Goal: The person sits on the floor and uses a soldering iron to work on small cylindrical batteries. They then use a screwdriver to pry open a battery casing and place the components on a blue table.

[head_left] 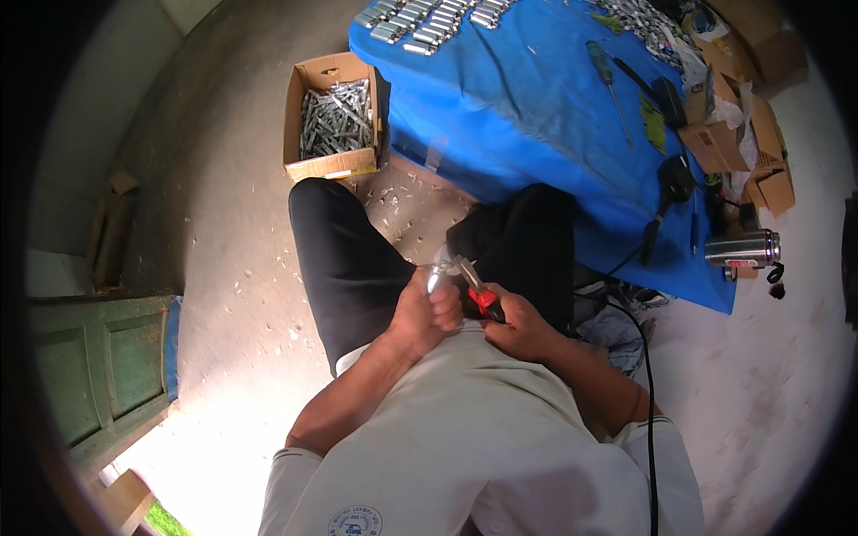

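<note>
Over my lap, my left hand (pixel 424 314) is closed around a small shiny metal cylinder (pixel 436 279), whose upper end sticks out above the fist. My right hand (pixel 520 330) grips a hand tool with red and black handles, which looks like pliers (pixel 485 301). Its pale metal jaws point up and left, close to the top of the cylinder. Whether the jaws touch the piece cannot be made out. Ahead, similar silver pieces (pixel 420 46) lie in rows on the blue-covered table (pixel 500 116).
A cardboard box (pixel 335 167) of thin metal parts stands on the littered floor, left of the table. A screwdriver (pixel 608 79), a black plug (pixel 677 179) and a steel flask (pixel 742 248) lie at the right. A black cable (pixel 651 393) hangs past my right arm.
</note>
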Demonstrator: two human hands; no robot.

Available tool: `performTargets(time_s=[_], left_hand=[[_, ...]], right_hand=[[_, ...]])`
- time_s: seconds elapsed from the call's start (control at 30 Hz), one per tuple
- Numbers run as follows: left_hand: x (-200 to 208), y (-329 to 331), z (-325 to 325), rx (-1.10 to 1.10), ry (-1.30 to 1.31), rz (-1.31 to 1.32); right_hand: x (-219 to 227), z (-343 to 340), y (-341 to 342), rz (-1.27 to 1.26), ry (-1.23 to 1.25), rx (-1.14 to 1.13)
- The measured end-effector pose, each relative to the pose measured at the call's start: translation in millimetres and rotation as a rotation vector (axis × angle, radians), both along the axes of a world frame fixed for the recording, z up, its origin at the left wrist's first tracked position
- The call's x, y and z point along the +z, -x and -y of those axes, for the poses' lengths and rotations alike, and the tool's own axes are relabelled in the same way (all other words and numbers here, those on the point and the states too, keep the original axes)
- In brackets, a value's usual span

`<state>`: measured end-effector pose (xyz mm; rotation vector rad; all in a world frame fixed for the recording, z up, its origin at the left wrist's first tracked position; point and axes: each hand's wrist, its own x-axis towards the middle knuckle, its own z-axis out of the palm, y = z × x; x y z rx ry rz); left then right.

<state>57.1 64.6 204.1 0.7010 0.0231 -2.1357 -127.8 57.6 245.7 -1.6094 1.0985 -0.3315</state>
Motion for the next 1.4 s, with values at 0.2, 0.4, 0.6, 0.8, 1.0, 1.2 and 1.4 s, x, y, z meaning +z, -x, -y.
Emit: performTargets(time_s=[0.2,0.4,0.6,0.8,1.0,1.2,1.4], left_hand=[[-8,1,2,-0.04,-0.013,-0.129],[-7,3,1,-0.016,-0.016,-0.04],[-8,6,0,-0.007,0.009,0.106],[-15,7,-1,0.022,-0.028,0.23],[-9,8,0,0.04,-0.027,0.261],[-8,7,2,0.028,-0.043,0.226],[-9,7,1,0.019,-0.026,0.225]], right_hand=[[1,-1,12,-0.064,-0.087,-0.035],[9,-7,3,-0.246,0.133,-0.017],[12,-9,-2,-0.362,0.121,-0.001],[13,-9,-11,-0.313,0.155,-0.001],[11,-9,-13,-0.3,0.217,0.0],[11,-9,-13,-0.29,0.247,0.008],[8,-12,-12,-0.295,0.251,-0.01]])
